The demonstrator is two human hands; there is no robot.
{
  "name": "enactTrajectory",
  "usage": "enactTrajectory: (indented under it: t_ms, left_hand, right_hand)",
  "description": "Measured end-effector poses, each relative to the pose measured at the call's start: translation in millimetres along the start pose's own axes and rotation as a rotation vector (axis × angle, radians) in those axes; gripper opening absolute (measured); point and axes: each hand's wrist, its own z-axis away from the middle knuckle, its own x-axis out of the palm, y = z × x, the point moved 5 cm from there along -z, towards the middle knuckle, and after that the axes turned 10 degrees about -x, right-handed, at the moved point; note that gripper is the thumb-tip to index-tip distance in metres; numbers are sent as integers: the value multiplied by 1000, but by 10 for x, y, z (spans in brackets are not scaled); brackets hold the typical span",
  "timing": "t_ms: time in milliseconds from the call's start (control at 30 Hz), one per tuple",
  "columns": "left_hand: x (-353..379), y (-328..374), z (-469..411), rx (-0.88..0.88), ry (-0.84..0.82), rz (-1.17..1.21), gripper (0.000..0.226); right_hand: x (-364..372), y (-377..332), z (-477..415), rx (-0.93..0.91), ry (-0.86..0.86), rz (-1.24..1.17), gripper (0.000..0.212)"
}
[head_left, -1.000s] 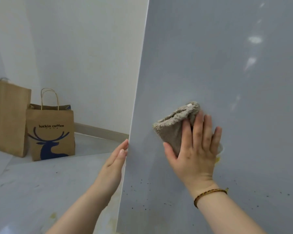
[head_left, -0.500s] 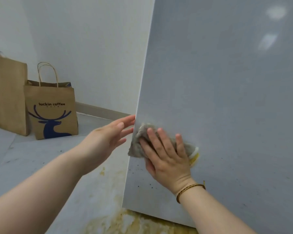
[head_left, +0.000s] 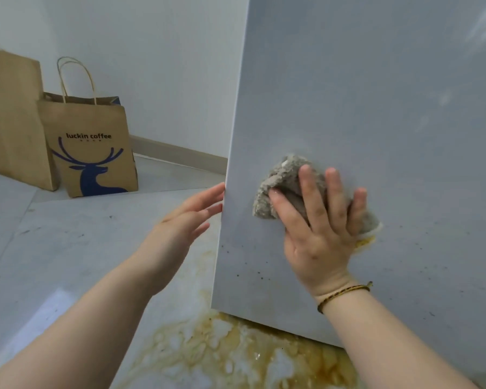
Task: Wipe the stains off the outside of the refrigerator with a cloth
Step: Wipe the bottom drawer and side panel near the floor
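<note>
- Two hands at work: your right hand [head_left: 317, 234] has swept the cloth [head_left: 281, 181] off the refrigerator [head_left: 376, 108] edge, where it sat half a second ago, up and rightward onto the open side panel.
- Your left hand [head_left: 180, 228] has closed in too; its straight, loosely spread fingers now touch that edge.
- The cloth lies bunched against the panel under your right fingers, straight and fanned apart, pressing it flat. The thumb rests on its left part, a fold pokes out above the fingertips, and a corner shows past the little finger.
- A yellow stain [head_left: 364, 243] sits just below that corner.
- Dark specks [head_left: 260, 275] dot the panel lower down.
- A brown spill [head_left: 236, 352] spreads on the floor beneath the refrigerator.
</note>
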Motion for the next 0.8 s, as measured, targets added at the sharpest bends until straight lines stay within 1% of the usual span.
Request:
enactTrajectory:
  t_ms: [67, 133, 167, 233, 300, 367, 400, 433, 467, 533, 600, 667, 700, 733, 800]
  left_hand:
    - [-28, -19, -7, 6, -4, 26, 51]
    - [-6, -77, 24, 12, -3, 49, 56]
    - [21, -97, 35, 21, 0, 57, 57]
    - [63, -144, 50, 28, 17, 83, 57]
    - [74, -177, 58, 20, 27, 100, 56]
    - [81, -206, 68, 14, 32, 92, 57]
    - [77, -223, 71, 12, 36, 92, 58]
    - [78, -239, 72, 9, 36, 94, 58]
    - [72, -254, 73, 3, 39, 96, 59]
    - [51, -272, 64, -3, 49, 97, 61]
    - [30, -279, 53, -8, 62, 108, 60]
    - [22, -277, 54, -1, 67, 117, 59]
    - [20, -277, 55, 7, 68, 127, 59]
    - [15, -276, 54, 14, 66, 142, 59]
    - [3, -265, 41, 19, 48, 167, 58]
  right_hand:
    - [150, -348, 235, -34, -92, -6, 38]
    - [312, -722, 579, -104, -237, -36, 41]
    - [386, -888, 774, -181, -325, -56, 44]
    - [492, -1161, 1150, -421, -509, -99, 51]
    - [513, -1237, 1377, -638, -638, -124, 56]
    - [488, -1156, 1352, -705, -687, -147, 56]
    - [467, -1088, 1275, -697, -658, -149, 53]
    - [428, -995, 1167, -650, -593, -148, 49]
    - [380, -886, 1042, -563, -495, -150, 46]
    - [269, -628, 788, -307, -307, -153, 41]
    - [184, -440, 562, -58, -159, -124, 36]
    - [181, -398, 410, 98, -73, -106, 36]
    - [202, -435, 374, 109, -59, -92, 35]
    - [238, -503, 383, 78, -66, -73, 36]
    - [349, -707, 557, -50, -153, -42, 39]
